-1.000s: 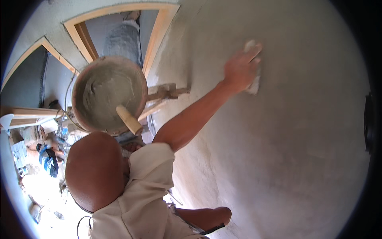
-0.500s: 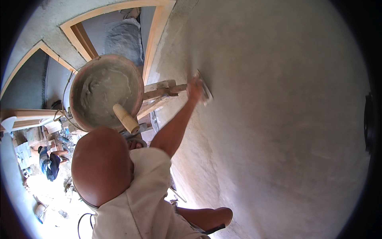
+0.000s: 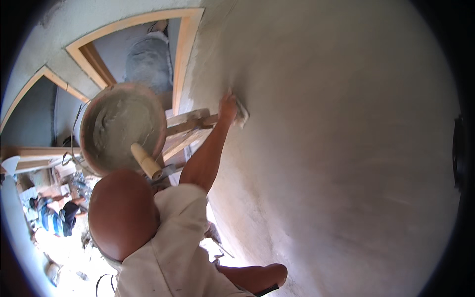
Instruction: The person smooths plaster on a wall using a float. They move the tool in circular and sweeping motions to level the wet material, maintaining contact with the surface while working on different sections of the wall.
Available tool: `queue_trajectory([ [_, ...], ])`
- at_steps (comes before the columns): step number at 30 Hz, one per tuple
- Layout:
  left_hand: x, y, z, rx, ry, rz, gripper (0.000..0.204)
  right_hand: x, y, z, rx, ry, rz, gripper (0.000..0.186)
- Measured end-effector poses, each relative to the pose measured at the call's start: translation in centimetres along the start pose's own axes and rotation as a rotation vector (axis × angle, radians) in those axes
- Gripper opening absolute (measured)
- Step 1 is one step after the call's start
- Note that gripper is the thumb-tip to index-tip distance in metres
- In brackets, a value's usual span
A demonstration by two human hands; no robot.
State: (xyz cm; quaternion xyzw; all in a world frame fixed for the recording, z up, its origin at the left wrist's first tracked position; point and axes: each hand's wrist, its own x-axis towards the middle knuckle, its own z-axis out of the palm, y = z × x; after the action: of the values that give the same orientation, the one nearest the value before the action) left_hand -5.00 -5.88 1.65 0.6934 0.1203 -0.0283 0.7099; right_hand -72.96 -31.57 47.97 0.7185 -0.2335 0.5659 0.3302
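Note:
My right hand (image 3: 228, 107) is closed on a plastering trowel (image 3: 243, 115), its blade against the grey plastered wall (image 3: 346, 128). To the left stands a round brown tub (image 3: 84, 132) of wet mortar (image 3: 129, 116). A thick wooden handle (image 3: 146, 161) slants past its near rim, with a grey metal part at the lower end. Close to the camera, a large rounded bare shape (image 3: 121, 215), seemingly my bent left arm, covers much of the lower left. Only a sliver of what may be my left hand (image 3: 161, 186) shows beside the handle; its grip is hidden.
Wooden beams (image 3: 190, 126) run between tub and wall. Behind are wood-framed openings (image 3: 186, 59), one with a grey sack (image 3: 148, 62) in it. Far below at left, a co-worker in a striped top (image 3: 52, 220) bends among clutter. My bare knee (image 3: 269, 274) is near the wall.
The whole view has shifted, so tub and openings sit lower and farther left. Against the beams, my right hand and trowel have moved farther up the picture. The co-worker's posture has changed.

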Motion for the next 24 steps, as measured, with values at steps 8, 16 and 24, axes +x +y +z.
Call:
queue_trajectory([
  [8, -13.4, 31.2, -0.7, -0.002, -0.121, 0.991, 0.035, -1.4, 2.3, -3.2, -0.107, 0.164, 0.05, 0.061],
  [16, -3.6, 35.1, 0.0, -0.031, -0.035, 0.689, 0.037, -3.9, 4.7, -9.3, -0.338, 0.219, 0.215, 0.061],
  [24, -31.5, 26.6, 2.3, 0.02, -0.134, 1.174, 0.047, -2.9, 2.9, -8.9, -0.389, 0.24, 0.221, 0.065],
])
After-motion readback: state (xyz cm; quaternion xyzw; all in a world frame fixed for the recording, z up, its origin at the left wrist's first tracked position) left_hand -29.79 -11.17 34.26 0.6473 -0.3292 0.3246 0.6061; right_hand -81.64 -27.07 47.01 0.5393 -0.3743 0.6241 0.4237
